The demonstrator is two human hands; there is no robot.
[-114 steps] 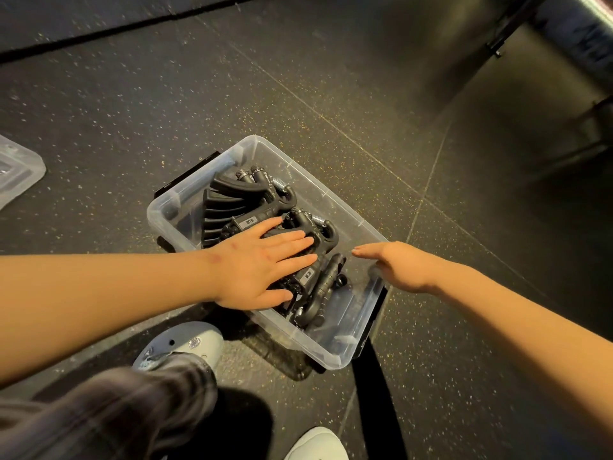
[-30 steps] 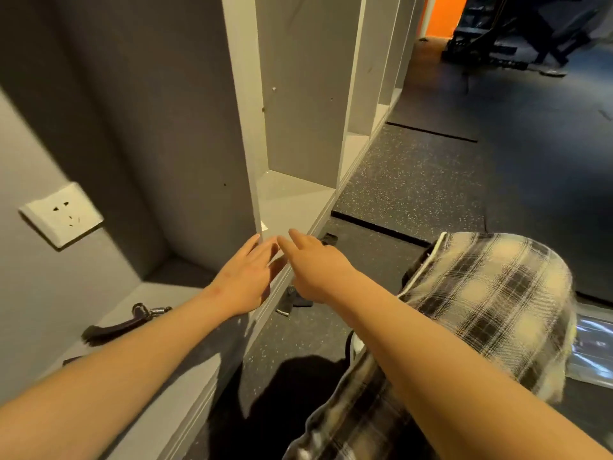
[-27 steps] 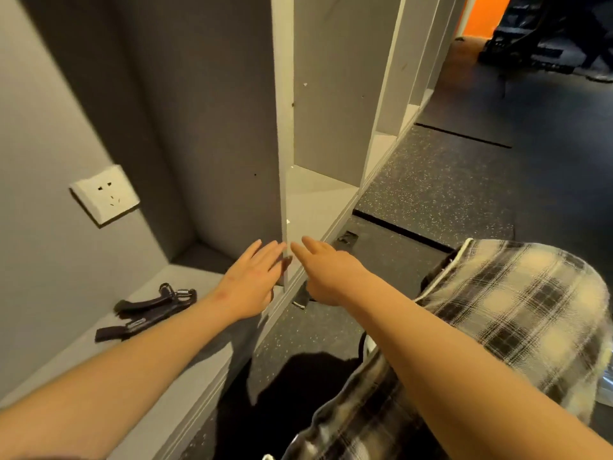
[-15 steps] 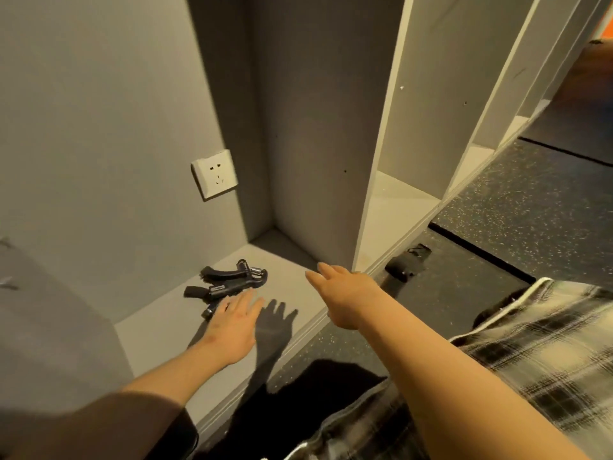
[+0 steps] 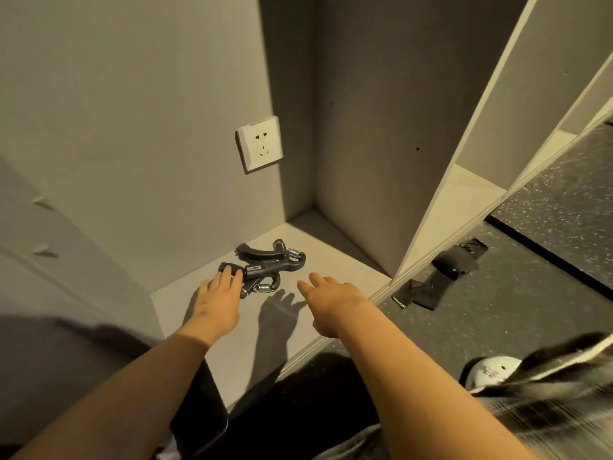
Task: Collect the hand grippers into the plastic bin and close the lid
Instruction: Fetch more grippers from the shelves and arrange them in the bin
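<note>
Left hand (image 5: 215,303), fingers flat, has just landed on the grippers (image 5: 265,265) below the socket (image 5: 259,144), right hand (image 5: 331,300) loose and empty down there too, so looks like the bin (out of view) isn't done filling yet.

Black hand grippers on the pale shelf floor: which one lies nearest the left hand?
The front black hand gripper, its spring beside the left hand's fingers; the rear gripper lies nearer the grey wall.
</note>
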